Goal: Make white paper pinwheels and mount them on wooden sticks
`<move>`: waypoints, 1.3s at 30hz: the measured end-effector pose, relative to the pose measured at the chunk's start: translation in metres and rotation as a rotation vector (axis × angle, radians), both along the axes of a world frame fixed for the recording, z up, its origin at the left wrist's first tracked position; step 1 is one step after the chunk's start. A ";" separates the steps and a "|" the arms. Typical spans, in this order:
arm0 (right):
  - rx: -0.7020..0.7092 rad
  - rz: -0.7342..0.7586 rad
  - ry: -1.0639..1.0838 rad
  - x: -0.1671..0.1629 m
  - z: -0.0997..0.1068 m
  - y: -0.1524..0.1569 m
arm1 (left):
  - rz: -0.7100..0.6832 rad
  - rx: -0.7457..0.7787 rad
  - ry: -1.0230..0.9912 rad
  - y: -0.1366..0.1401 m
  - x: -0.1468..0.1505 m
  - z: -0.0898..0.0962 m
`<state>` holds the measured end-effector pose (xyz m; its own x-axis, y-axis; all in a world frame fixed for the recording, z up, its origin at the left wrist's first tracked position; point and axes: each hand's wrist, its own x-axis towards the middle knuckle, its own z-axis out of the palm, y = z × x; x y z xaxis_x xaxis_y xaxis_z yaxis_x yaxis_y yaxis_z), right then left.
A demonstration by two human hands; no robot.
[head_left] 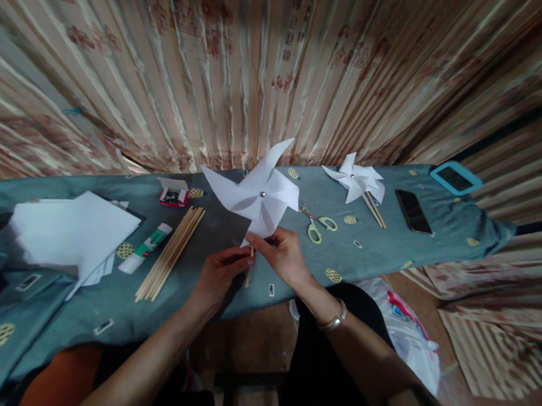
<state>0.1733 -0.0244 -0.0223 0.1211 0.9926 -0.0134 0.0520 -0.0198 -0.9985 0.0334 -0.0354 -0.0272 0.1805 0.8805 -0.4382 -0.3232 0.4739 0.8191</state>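
Observation:
A white paper pinwheel (263,184) with a shiny pin at its centre stands up in front of me on a thin wooden stick (248,279). My left hand (225,267) pinches that stick below the blades. Just above and to the right, my right hand (281,252) has its thumb and fingers closed at the lower blade and the top of the stick. What exactly the right fingertips grip is partly hidden. A pair of scissors (318,223) with yellow-green handles lies right of the pinwheel.
To the left are a stack of white paper (62,230), a glue stick (146,247), a bundle of wooden sticks (171,255) and a red box of pins (174,196). Another pinwheel (357,177), a phone (414,212) and a blue-framed device (456,177) lie right. A curtain (242,72) hangs behind.

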 end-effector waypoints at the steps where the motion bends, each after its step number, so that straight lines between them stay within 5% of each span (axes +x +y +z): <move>1: -0.005 -0.002 0.042 -0.002 0.000 0.000 | 0.007 -0.001 -0.004 0.000 0.000 0.000; 12: -0.070 -0.016 0.227 -0.006 0.006 0.005 | 0.008 0.030 -0.005 0.001 0.004 0.001; 18: -0.012 -0.098 0.112 0.010 0.009 0.016 | 0.027 0.073 -0.019 0.000 0.004 0.003; 30: -0.055 -0.119 -0.430 0.148 0.038 0.069 | -0.015 0.075 0.060 -0.001 -0.001 0.006; 39: -0.258 -0.124 -0.654 0.234 0.032 0.053 | -0.028 0.045 0.064 0.000 0.001 0.008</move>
